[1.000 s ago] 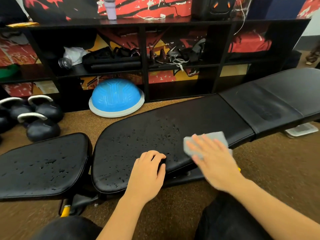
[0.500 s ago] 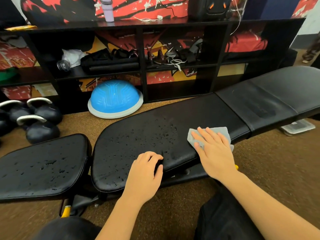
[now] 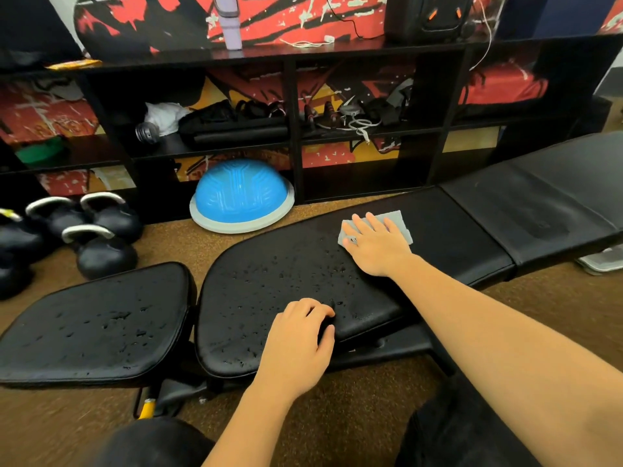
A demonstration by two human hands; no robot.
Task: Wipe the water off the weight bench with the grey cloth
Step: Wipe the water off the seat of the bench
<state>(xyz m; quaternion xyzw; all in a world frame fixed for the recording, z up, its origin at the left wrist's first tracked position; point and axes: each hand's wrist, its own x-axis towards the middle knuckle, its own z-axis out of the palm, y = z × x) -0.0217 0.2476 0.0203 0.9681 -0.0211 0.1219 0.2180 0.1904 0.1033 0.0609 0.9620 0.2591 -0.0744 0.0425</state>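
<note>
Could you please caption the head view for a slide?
Right hand presses grey cloth on the wet weight bench; left hand grips its near edge.

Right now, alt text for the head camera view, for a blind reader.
A person's right hand presses a grey cloth near the far edge of a weight bench beaded with water drops, while the left hand grips its near edge. Kettlebells and a blue balance dome sit beyond it.

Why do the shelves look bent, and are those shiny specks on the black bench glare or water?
Head view: the wide-angle lens bows the shelf and the weight bench; the specks are water drops catching light, thickest left of the grey cloth under the right hand; carpet at the edges looks smeared.
</note>
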